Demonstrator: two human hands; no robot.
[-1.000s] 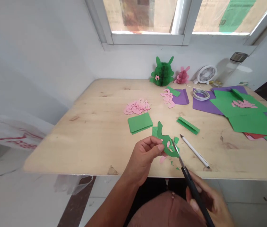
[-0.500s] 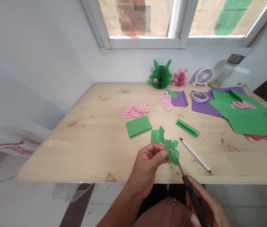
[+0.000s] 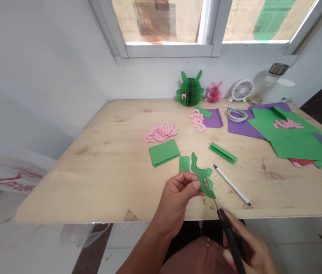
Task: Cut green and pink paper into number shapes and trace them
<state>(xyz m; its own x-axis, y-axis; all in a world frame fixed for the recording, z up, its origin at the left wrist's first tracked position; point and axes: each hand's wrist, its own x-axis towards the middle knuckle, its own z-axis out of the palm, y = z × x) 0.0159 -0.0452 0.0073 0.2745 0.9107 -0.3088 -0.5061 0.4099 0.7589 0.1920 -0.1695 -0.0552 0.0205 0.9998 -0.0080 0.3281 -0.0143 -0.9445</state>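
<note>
My left hand (image 3: pixel 179 192) pinches a curved piece of green paper (image 3: pixel 203 179) between thumb and fingers, just above the table's front edge. In my right hand (image 3: pixel 249 243) is a pair of black-handled scissors (image 3: pixel 229 236), seen edge-on. Their thin metal blades reach up to the lower end of the paper, and part of the metal shows along its inner curve. Green scraps (image 3: pixel 204 201) lie below the paper. Behind my left hand lies a small green paper piece (image 3: pixel 184 164), and a bit of pink paper is mostly hidden by my fingers.
Around my hands lie a folded green card (image 3: pixel 164 152), pink cut-outs (image 3: pixel 161 132), a folded green strip (image 3: pixel 223 152) and a white pen (image 3: pixel 232 185). Farther back are a tape roll (image 3: pixel 237 115), green sheets (image 3: pixel 300 146), paper figures (image 3: pixel 190 93), a fan (image 3: pixel 242 90) and a bottle (image 3: pixel 271 82).
The view has shifted slightly, so the table things sit a little farther left. My hands keep the same grips, and the scissors stay at the green paper's lower end.
</note>
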